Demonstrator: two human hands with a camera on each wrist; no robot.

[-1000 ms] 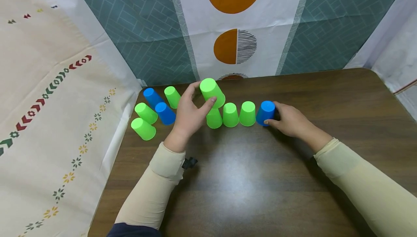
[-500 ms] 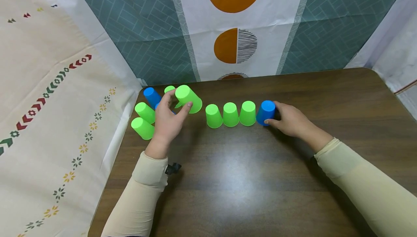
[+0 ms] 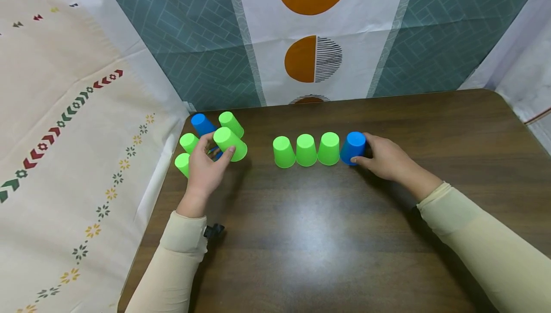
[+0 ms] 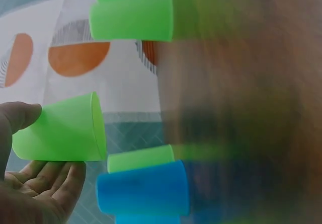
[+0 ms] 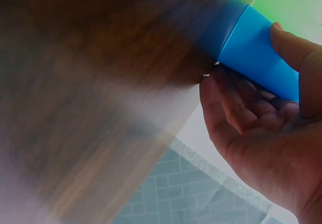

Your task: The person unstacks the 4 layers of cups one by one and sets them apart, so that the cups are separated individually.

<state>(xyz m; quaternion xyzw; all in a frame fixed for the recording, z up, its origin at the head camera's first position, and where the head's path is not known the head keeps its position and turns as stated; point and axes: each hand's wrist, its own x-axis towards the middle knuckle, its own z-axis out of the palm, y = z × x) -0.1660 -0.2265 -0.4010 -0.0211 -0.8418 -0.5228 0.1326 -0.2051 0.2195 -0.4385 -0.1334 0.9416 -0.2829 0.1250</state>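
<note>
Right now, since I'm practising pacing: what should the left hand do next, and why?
The left hand should probably lower its green cup onto the bare table right of the blue cup it partly hides in the head view. The left wrist view shows the green cup off the table, so coming straight down might knock the blue one.

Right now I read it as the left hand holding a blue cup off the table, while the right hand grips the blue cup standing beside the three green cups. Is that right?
Not quite: the left hand holds a green cup, as the left wrist view shows. The right hand does grip the blue cup beside the three green cups.
</note>
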